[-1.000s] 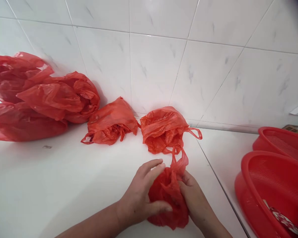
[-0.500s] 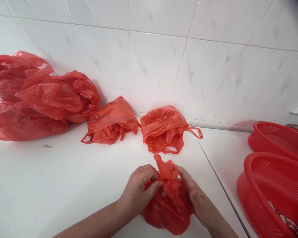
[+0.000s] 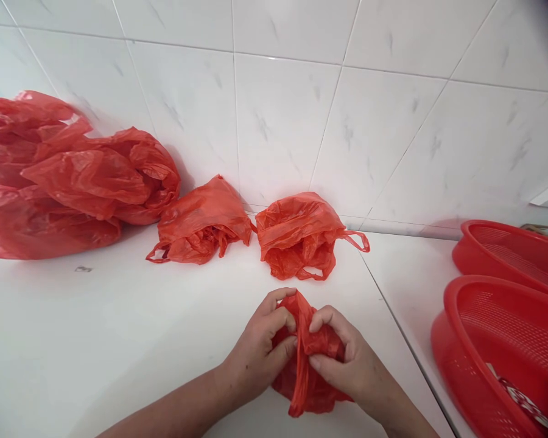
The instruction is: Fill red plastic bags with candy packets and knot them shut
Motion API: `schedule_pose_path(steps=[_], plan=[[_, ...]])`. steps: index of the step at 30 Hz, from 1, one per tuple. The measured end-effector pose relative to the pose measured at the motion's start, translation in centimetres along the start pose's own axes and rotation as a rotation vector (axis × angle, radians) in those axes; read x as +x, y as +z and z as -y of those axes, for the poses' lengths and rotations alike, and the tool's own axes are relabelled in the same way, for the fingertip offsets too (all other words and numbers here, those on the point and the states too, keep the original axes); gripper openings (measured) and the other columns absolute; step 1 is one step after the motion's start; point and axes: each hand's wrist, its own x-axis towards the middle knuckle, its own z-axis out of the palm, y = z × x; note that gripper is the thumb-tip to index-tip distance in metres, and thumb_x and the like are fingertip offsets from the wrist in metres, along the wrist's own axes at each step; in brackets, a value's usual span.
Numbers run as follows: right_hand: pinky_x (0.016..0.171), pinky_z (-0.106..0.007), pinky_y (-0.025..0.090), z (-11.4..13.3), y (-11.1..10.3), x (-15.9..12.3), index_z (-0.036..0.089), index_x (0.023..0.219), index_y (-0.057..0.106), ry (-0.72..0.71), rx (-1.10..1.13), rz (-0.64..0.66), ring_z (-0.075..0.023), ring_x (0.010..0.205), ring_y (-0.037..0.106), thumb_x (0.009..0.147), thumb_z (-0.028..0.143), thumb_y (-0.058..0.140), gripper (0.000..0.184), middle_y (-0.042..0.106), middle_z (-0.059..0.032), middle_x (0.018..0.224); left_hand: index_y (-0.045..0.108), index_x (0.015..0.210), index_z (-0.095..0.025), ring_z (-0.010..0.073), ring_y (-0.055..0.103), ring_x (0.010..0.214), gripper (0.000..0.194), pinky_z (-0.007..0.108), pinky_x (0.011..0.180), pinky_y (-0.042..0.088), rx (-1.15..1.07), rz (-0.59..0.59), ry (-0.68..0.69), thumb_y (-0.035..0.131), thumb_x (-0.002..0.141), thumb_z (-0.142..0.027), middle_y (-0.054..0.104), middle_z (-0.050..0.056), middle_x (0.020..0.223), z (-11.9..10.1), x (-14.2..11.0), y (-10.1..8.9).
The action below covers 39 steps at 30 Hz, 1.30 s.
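Note:
A crumpled red plastic bag (image 3: pixel 304 371) is between my two hands, low in the middle of the head view, over the white tabletop (image 3: pixel 141 340). My left hand (image 3: pixel 269 334) pinches the bag's left side with thumb and fingers. From the right, my right hand (image 3: pixel 342 353) grips a bunched fold between thumb and curled fingers. A strip of the bag hangs down toward me between the hands. Just beyond lie two more red plastic bags, one folded over on the right (image 3: pixel 296 231) and one on the left (image 3: pixel 205 219). What the held bag contains is hidden.
A large heap of red plastic bags (image 3: pixel 82 176) fills the left, against the tiled wall (image 3: pixel 283 121). On the right, two red perforated baskets (image 3: pixel 456 340) stand past a seam in the surface; something patterned (image 3: pixel 525 404) lies in the nearer one.
The bag's upright top has been turned down toward me. My right hand has gone from lying along the bag's side to pinching its fold; my left hand keeps its grip.

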Motion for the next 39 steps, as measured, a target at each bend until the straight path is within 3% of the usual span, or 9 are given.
schedule_pose_path(steps=[4,7,9,13,18,23,28,32,39], plan=[[0.064,-0.025,0.043,-0.5,0.3,0.4,0.027,0.106,0.045,-0.040,-0.128,-0.164,-0.0116,0.069,0.052,0.070,0.014,0.053,0.040,0.054,0.0042,0.085,0.048,0.075,-0.020,0.0211,0.045,0.120,0.013,0.031,0.091,0.042,-0.016,0.022,-0.001,0.051,0.080,-0.008,0.055,0.007,0.114,-0.1,0.2,-0.3],[0.072,-0.030,0.046,-1.6,0.1,1.0,0.030,0.116,0.046,-0.089,-0.360,-0.338,-0.0142,0.075,0.057,0.067,0.011,0.049,0.052,0.055,0.0023,0.092,0.044,0.072,-0.020,0.0126,0.053,0.074,0.014,0.023,0.067,0.042,-0.055,0.113,-0.121,0.051,0.082,-0.014,0.057,-0.001,0.077,-0.2,0.1,-0.1],[0.071,-0.031,0.046,-2.2,-0.1,1.2,0.030,0.112,0.052,-0.141,-0.529,-0.443,-0.0155,0.075,0.057,0.065,0.009,0.047,0.051,0.057,0.0012,0.092,0.044,0.070,-0.019,0.0087,0.042,0.058,0.014,0.020,0.056,0.035,-0.057,0.145,-0.185,0.052,0.082,-0.016,0.051,-0.005,0.065,-0.3,-0.1,0.1],[0.068,-0.032,0.045,-2.7,-0.4,1.4,0.027,0.095,0.060,-0.239,-0.668,-0.550,-0.0190,0.075,0.059,0.066,0.009,0.047,0.037,0.062,-0.0013,0.090,0.045,0.069,-0.019,0.0072,0.039,0.056,0.015,0.019,0.054,0.033,-0.078,0.137,-0.194,0.055,0.079,-0.016,0.048,-0.007,0.062,-0.5,-0.5,0.6],[0.065,-0.029,0.045,-3.0,-0.4,1.5,0.028,0.096,0.060,-0.125,-0.496,-0.395,-0.0160,0.068,0.059,0.075,0.012,0.041,0.033,0.065,0.0029,0.077,0.046,0.069,-0.019,0.0069,0.040,0.056,0.014,0.018,0.054,0.033,0.037,0.140,-0.134,0.056,0.077,-0.014,0.050,-0.007,0.061,-0.8,-0.7,0.6],[0.083,-0.028,0.045,-2.4,-0.8,1.2,0.026,0.097,0.063,-0.195,-0.341,-0.234,-0.0154,0.091,0.060,0.071,0.005,0.035,0.044,0.065,0.0013,0.096,0.047,0.067,-0.019,0.0075,0.042,0.056,0.017,0.018,0.055,0.033,0.294,0.100,0.042,0.060,0.073,-0.011,0.050,-0.006,0.062,-0.6,-0.9,0.4],[0.084,-0.030,0.044,-1.4,-1.6,0.7,0.024,0.104,0.061,-0.208,-0.188,-0.094,-0.0175,0.092,0.057,0.080,0.015,0.043,0.031,0.059,-0.0023,0.101,0.047,0.070,-0.019,0.0088,0.046,0.056,0.015,0.019,0.054,0.035,0.425,0.052,0.203,0.058,0.077,-0.012,0.053,-0.005,0.063,0.0,-0.9,0.3],[0.082,-0.031,0.044,-1.7,-2.0,0.7,0.024,0.103,0.063,-0.278,-0.051,-0.100,-0.0187,0.092,0.055,0.090,0.033,0.045,0.025,0.056,-0.0043,0.100,0.047,0.072,-0.020,0.0101,0.049,0.058,0.014,0.020,0.055,0.037,0.482,0.048,0.295,0.056,0.081,-0.014,0.055,-0.004,0.064,0.2,-1.0,0.3],[0.060,-0.024,0.042,-1.4,-1.9,0.8,0.022,0.080,0.056,-0.133,0.319,-0.176,-0.0111,0.063,0.050,0.076,0.025,0.065,0.010,0.056,0.0025,0.075,0.050,0.076,-0.019,0.0133,0.057,0.071,0.010,0.025,0.065,0.047,0.533,0.043,0.435,0.054,0.085,-0.018,0.064,0.003,0.083,0.1,-1.2,0.2]])
